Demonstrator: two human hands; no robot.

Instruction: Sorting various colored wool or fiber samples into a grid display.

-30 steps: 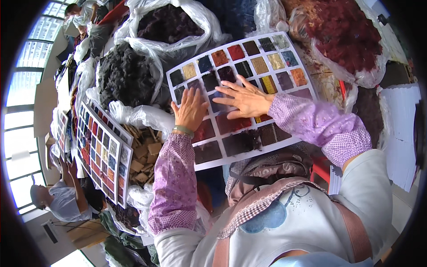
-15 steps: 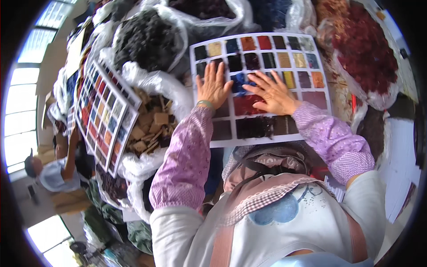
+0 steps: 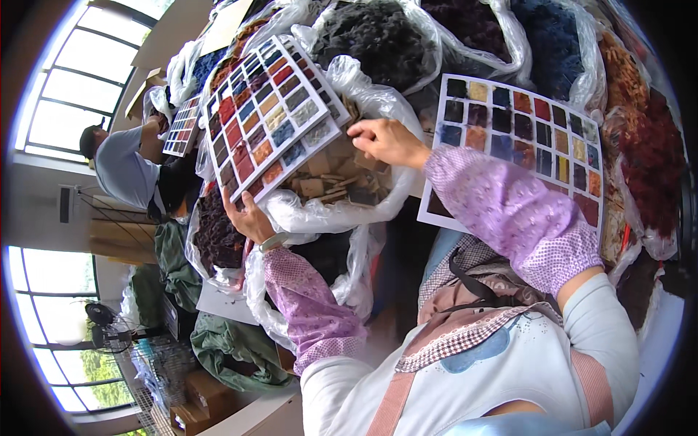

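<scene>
A stack of white boards [image 3: 265,120] set with small coloured fibre squares leans at left centre. My left hand [image 3: 251,220] grips its near lower edge, fingertips on the top face. My right hand [image 3: 392,143] is closed, thumb and fingers drawn together, just right of the stack's corner. Whatever those fingers may hold is too small to make out. Beneath that hand, small brown square pieces [image 3: 323,185] fill a clear plastic bag. Another board [image 3: 556,142] with coloured fibre swatches lies at right, partly hidden under my right sleeve.
Plastic bags of loose fibre stand along the far side: black [image 3: 374,40], blue [image 3: 545,43] and dark red [image 3: 651,167]. A person [image 3: 127,163] at far left is beside another swatch board [image 3: 182,127]. Green cloth [image 3: 236,349] lies at lower left.
Both hands have left the swatch board on the right. My left hand is now at the stacked boards, my right over the bag of brown pieces. The view has swung left.
</scene>
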